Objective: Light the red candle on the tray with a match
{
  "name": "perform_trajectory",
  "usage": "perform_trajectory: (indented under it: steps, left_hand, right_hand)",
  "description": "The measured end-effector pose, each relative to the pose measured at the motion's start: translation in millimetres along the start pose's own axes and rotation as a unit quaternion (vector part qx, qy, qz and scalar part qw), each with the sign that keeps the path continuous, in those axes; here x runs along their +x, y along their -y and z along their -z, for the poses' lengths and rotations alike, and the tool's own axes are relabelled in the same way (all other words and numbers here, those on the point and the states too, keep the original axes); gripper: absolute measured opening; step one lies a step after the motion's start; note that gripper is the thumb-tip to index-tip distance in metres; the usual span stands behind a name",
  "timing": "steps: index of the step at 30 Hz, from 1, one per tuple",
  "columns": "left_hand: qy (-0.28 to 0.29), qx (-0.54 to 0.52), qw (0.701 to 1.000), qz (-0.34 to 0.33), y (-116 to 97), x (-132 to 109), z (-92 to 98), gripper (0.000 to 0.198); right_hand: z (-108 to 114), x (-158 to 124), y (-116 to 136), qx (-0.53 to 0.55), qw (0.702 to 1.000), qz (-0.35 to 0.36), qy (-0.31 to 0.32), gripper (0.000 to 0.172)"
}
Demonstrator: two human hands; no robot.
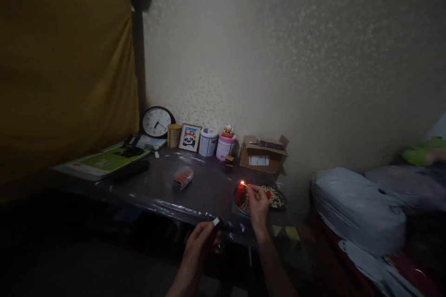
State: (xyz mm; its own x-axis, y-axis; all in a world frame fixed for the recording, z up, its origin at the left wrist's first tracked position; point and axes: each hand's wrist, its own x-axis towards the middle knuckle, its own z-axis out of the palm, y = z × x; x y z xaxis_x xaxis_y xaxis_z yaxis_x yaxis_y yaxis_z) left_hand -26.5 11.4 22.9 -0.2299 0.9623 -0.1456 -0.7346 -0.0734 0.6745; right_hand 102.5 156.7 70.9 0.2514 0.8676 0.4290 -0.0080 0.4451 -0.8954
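My right hand pinches a lit match and holds its flame against the top of a red candle. The candle stands on a patterned plate on the dark table. Closer to me at the table's front edge, my left hand is closed around a small matchbox, whose pale end sticks out past my fingers.
Along the wall stand a round clock, a tin, a framed panda picture, two jars, and an open cardboard box. A small orange packet lies mid-table. Books lie left; plastic bags sit right.
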Motion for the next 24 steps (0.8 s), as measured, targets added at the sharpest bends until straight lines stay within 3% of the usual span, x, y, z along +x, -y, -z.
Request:
perform_trajectory:
  steps: [24]
  left_hand:
    - [-0.013,0.021,1.0,0.002,-2.9,-0.9,-1.6,0.028]
  right_hand:
    - [-1.1,1.1,3.8,-0.016,1.0,-0.006,-0.009,0.034]
